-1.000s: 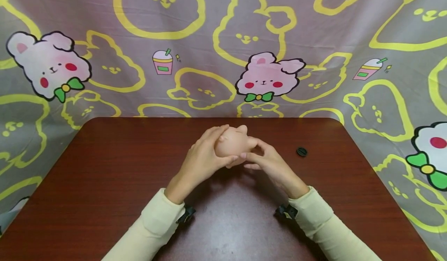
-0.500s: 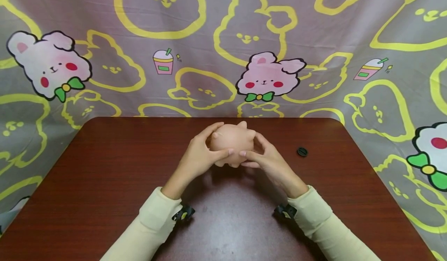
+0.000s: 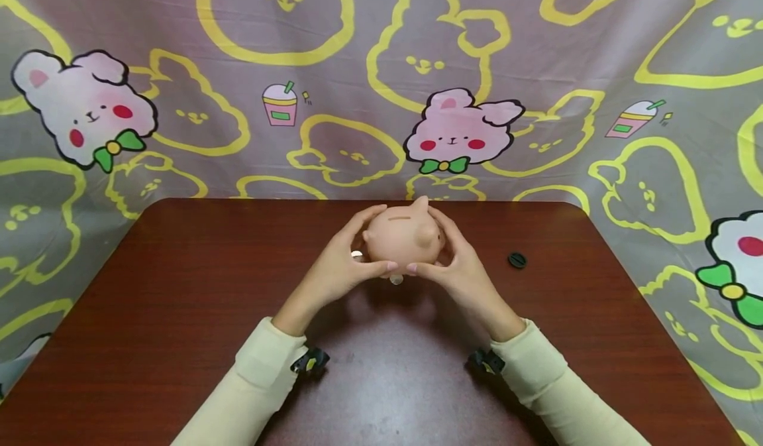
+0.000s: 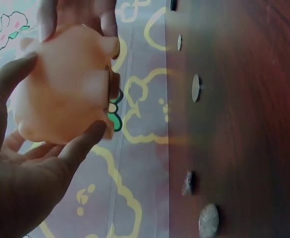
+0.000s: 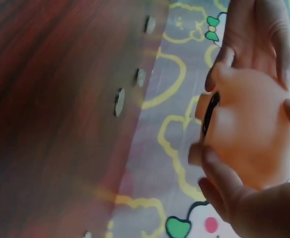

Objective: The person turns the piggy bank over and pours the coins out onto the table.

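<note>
A pale pink piggy bank (image 3: 399, 237) is held above the table between both hands. Its coin slot faces up, and its snout points toward the right. My left hand (image 3: 336, 260) grips the rear side, thumb along the near face. On the head side, my right hand (image 3: 461, 264) holds it, its thumb tip close to the left one. A dark opening (image 5: 211, 114) shows in the underside in the right wrist view. Below the bank, silvery coins lie on the table, including one coin (image 3: 396, 279) under the thumbs and another coin (image 3: 356, 256) by the left hand.
A round black plug (image 3: 517, 260) lies on the dark red wooden table (image 3: 179, 313), right of the hands. Several coins show in the wrist views, such as a coin (image 4: 196, 88) and a coin (image 5: 119, 102). A patterned curtain (image 3: 334, 48) encloses the table's back and sides.
The piggy bank has been turned between the hands, so its slot and snout now show. It rose slightly, and coins came into view beneath it. The plug stayed put.
</note>
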`<act>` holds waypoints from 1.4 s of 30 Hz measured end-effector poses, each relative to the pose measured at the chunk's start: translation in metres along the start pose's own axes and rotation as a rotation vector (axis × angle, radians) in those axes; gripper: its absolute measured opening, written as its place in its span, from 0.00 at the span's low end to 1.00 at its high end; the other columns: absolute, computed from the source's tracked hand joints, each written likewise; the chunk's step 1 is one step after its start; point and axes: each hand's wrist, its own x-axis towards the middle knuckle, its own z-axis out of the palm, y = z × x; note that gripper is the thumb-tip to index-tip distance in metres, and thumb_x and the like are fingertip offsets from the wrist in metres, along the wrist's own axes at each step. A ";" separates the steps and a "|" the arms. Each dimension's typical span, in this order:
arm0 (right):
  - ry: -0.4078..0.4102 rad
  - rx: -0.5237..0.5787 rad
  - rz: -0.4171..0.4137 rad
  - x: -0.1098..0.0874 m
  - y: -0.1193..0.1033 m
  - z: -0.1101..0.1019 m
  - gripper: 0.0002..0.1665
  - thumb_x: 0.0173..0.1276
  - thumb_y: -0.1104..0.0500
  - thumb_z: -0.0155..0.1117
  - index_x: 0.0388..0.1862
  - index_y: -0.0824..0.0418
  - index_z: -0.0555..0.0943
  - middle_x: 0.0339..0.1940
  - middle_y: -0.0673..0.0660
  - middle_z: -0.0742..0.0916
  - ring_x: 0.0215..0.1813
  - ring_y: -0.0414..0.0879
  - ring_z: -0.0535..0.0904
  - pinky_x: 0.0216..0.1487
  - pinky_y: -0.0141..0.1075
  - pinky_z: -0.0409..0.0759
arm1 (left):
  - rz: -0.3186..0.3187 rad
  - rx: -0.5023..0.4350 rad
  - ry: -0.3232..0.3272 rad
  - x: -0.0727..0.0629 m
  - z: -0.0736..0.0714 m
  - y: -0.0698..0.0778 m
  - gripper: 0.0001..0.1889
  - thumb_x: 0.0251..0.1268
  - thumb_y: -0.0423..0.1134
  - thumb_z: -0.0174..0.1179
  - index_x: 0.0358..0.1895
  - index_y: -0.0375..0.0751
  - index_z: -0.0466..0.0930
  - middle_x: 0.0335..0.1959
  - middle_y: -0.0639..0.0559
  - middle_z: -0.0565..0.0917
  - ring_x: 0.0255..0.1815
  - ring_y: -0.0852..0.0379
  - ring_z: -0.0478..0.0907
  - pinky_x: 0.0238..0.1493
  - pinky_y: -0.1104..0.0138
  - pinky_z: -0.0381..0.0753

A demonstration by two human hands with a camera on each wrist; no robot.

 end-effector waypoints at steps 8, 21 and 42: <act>0.063 -0.362 -0.327 -0.002 -0.002 0.006 0.60 0.54 0.69 0.84 0.83 0.51 0.64 0.84 0.57 0.65 0.81 0.54 0.64 0.69 0.49 0.76 | 0.032 0.044 -0.048 0.000 -0.004 -0.003 0.51 0.56 0.26 0.77 0.82 0.51 0.59 0.77 0.48 0.68 0.61 0.47 0.81 0.59 0.55 0.84; 0.084 -0.523 -0.486 -0.006 0.000 0.009 0.61 0.50 0.73 0.84 0.81 0.55 0.66 0.83 0.62 0.65 0.82 0.61 0.63 0.71 0.61 0.73 | 0.028 0.045 -0.051 -0.004 -0.001 -0.010 0.52 0.56 0.24 0.75 0.82 0.54 0.57 0.79 0.48 0.66 0.69 0.43 0.78 0.58 0.53 0.84; 0.020 -0.017 0.088 0.001 -0.005 -0.006 0.51 0.65 0.57 0.79 0.82 0.43 0.64 0.75 0.51 0.77 0.68 0.50 0.77 0.54 0.34 0.85 | -0.044 -0.028 -0.062 -0.003 0.001 -0.010 0.52 0.61 0.31 0.76 0.83 0.66 0.56 0.77 0.46 0.66 0.62 0.43 0.81 0.56 0.51 0.87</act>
